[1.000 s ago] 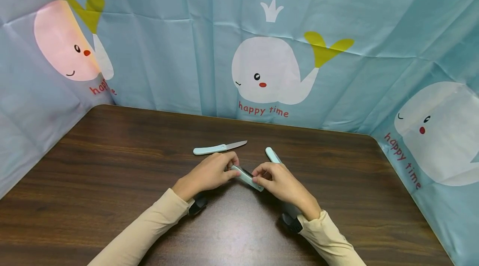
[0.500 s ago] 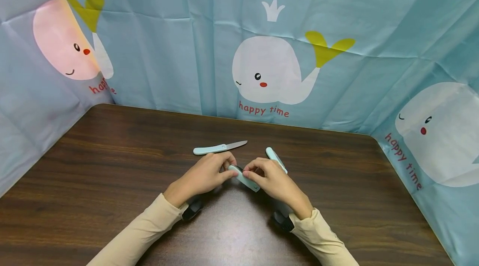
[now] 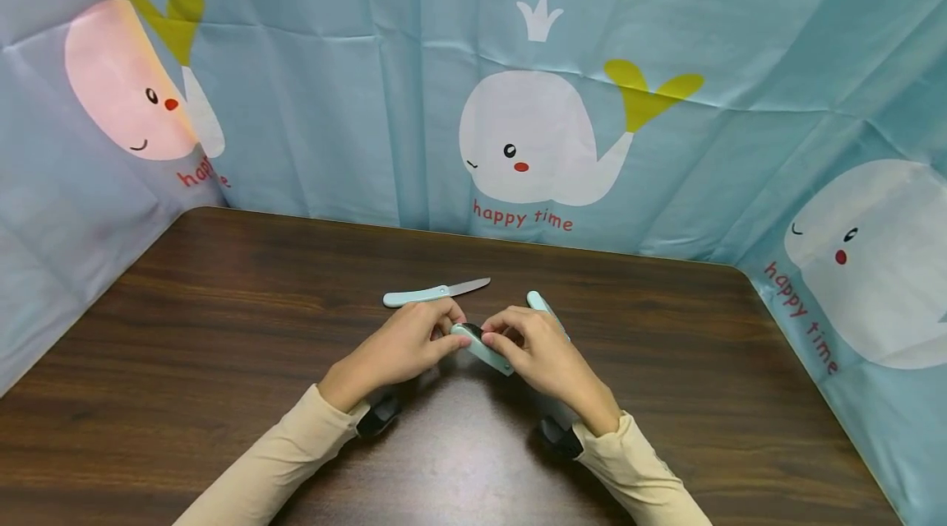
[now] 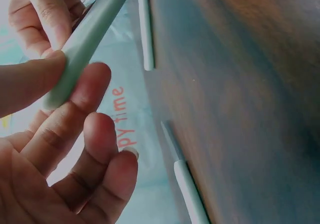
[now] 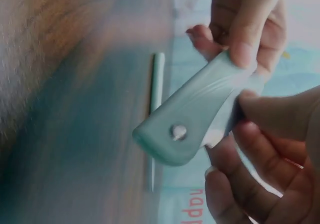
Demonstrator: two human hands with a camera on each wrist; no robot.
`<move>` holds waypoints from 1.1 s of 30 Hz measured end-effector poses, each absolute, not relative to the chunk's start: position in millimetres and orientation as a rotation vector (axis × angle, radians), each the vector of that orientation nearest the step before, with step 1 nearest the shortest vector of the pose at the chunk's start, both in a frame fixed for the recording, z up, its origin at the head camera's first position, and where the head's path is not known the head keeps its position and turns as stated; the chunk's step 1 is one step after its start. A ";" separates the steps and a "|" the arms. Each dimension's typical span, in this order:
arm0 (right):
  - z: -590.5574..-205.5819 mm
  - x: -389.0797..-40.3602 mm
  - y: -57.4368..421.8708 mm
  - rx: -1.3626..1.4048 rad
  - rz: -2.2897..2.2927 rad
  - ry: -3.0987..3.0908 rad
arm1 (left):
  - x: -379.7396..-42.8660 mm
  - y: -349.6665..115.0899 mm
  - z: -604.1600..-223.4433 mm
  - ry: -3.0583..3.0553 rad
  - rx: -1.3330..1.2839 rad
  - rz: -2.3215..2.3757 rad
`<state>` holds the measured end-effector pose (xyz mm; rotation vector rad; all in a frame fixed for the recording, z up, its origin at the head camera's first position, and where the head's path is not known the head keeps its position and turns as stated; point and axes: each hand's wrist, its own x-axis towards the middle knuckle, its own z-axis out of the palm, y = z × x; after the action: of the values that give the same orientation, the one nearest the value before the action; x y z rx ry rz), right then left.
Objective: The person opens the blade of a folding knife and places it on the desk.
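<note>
My left hand point(image 3: 392, 348) holds the handle end of a pale green folding knife point(image 3: 484, 352) between thumb and fingers. At the knife's slot side, my right hand point(image 3: 549, 353) pinches the blade point(image 5: 216, 135) between thumb and forefinger. Most of that blade lies within the handle or behind fingers. A round metal pivot shows at the handle's other end in the right wrist view. Beyond the left hand lies an opened knife point(image 3: 417, 296) of the same kind, its blade pointing right. Behind the right hand is another pale green knife point(image 3: 540, 303), partly covered; no extended blade shows on it.
The dark wood-grain table point(image 3: 259, 320) reaches to a light blue curtain point(image 3: 333, 123) with whale prints along the back and sides. A black wrist device point(image 3: 379, 415) sits below the left wrist, and another one point(image 3: 560, 436) below the right.
My right hand has slid left along the held knife, closer to my left hand, and the knife has shifted slightly left. More of the knife behind my right hand came into view.
</note>
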<state>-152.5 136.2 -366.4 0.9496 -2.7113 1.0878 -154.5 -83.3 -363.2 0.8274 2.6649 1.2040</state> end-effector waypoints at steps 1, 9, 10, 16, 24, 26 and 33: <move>-365.2 -152.3 136.6 0.943 1.100 -2.697 | -154.4 -83.9 -362.2 2.650 0.829 1.217; -358.4 -158.2 145.6 0.764 1.213 -2.617 | -157.2 -91.8 -356.8 2.635 0.809 1.244; -357.9 -159.3 146.7 0.736 1.253 -2.616 | -157.7 -93.0 -355.9 2.638 0.799 1.245; -358.0 -162.3 150.2 0.683 1.444 -2.640 | -160.0 -96.3 -354.2 2.652 0.756 1.257; -359.2 -162.8 150.6 0.738 1.519 -2.609 | -160.7 -95.3 -356.5 2.647 0.784 1.292; -358.9 -162.1 150.0 0.736 1.516 -2.610 | -160.6 -94.7 -357.0 2.644 0.802 1.290; -359.3 -161.0 149.7 0.741 1.499 -2.645 | -160.8 -93.0 -359.7 2.615 0.879 1.256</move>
<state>-161.0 149.7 -359.3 0.7409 -2.6446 1.4990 -160.8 -93.0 -359.7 0.8789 2.6146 1.2560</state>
